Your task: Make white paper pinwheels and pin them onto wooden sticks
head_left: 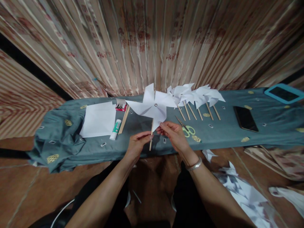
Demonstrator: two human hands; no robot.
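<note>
A white paper pinwheel (152, 106) with a silver pin at its centre stands upright on a wooden stick (151, 139). My left hand (137, 144) pinches the stick low down. My right hand (174, 134) touches the pinwheel's lower blade tip, just right of the stick. Both hands are over the front edge of a low bench covered in grey-green cloth (220, 131). A silver bracelet sits on my right wrist.
Several finished pinwheels (197, 95) lie at the back right. Green-handled scissors (186, 128), a glue stick (116, 129), spare sticks (123, 118), white paper sheets (99, 119), a small red box (121, 106), a phone (245, 118) and a blue tablet (283, 93) lie on the bench. Paper scraps (244, 193) litter the floor.
</note>
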